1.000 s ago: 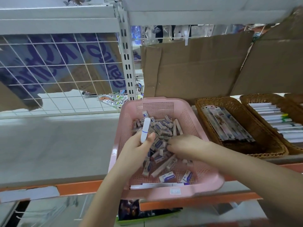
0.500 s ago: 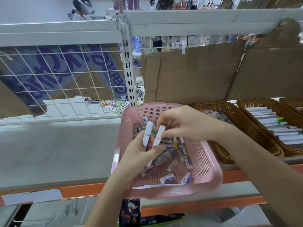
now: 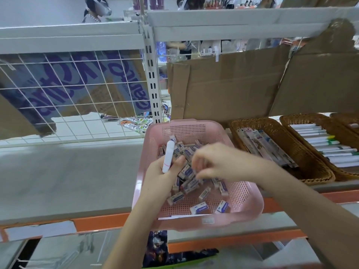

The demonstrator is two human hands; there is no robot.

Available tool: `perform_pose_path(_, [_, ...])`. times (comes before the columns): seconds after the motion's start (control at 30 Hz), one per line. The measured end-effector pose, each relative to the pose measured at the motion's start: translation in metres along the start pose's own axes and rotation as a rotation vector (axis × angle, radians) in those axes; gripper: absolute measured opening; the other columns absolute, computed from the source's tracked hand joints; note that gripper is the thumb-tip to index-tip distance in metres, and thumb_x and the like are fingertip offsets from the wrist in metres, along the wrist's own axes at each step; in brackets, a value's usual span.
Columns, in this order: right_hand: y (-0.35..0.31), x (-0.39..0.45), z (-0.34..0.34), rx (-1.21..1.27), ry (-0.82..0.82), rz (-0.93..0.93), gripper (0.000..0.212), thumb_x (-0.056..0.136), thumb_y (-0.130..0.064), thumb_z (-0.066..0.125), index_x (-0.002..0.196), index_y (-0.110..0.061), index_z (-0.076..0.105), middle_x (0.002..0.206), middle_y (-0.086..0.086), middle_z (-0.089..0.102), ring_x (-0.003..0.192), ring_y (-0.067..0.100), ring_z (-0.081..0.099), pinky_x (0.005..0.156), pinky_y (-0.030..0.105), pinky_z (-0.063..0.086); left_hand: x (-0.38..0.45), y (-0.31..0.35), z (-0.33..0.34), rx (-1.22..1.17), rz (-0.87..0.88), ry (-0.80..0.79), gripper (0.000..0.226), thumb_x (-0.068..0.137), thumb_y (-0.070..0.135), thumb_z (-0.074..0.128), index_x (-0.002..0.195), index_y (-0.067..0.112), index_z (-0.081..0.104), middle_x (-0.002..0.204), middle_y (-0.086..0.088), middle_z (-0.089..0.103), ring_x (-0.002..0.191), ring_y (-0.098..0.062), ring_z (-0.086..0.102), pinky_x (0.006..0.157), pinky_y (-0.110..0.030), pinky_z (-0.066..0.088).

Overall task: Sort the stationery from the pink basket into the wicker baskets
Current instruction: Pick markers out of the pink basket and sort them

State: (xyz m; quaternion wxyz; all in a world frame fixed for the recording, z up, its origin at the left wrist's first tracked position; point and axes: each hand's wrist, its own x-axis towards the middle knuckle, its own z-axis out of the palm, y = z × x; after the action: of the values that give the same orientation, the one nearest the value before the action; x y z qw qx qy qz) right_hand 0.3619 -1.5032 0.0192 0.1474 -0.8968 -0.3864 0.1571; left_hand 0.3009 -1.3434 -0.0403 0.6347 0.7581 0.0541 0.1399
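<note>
Cardboard sheets (image 3: 229,86) behind shelf, wire grid (image 3: 73,94) left, snack packs (image 3: 136,122) beyond.

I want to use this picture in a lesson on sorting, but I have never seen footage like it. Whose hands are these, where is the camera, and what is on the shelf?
There is no machine: a person wears a camera on the head, looking down at both hands. The left hand grips a white marker. The right hand, blurred, reaches among small boxed erasers in a pink basket on the shelf. To its right stand wicker baskets: one holds packaged pens, the next white markers.
</note>
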Motion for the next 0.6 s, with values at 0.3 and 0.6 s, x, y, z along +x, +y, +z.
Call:
perform_pose_path(0.3, [0.015, 0.004, 0.058, -0.163, -0.463, 0.121, 0.017, 0.090, -0.015, 0.059, 0.104, -0.009, 0.067, 0.101, 0.006, 0.067, 0.089, 0.023, 0.063, 0.080, 0.038, 0.055, -0.001, 0.001, -0.001, 0.025, -0.082, 0.010, 0.047, 0.086, 0.040, 0.057, 0.046, 0.027, 0.038, 0.046, 0.008, 0.028, 0.038, -0.004, 0.027, 0.034, -0.011, 0.025])
perform_pose_path(0.6, [0.017, 0.006, 0.062, -0.164, -0.440, 0.101, 0.015, 0.086, -0.015, 0.061, 0.100, -0.009, 0.064, 0.097, 0.006, 0.064, 0.085, 0.022, 0.058, 0.073, 0.035, 0.050, -0.002, -0.003, -0.003, 0.055, -0.084, -0.013, 0.049, 0.089, 0.042, 0.055, 0.044, 0.031, 0.040, 0.044, 0.012, 0.029, 0.040, -0.004, 0.027, 0.039, -0.009, 0.025])
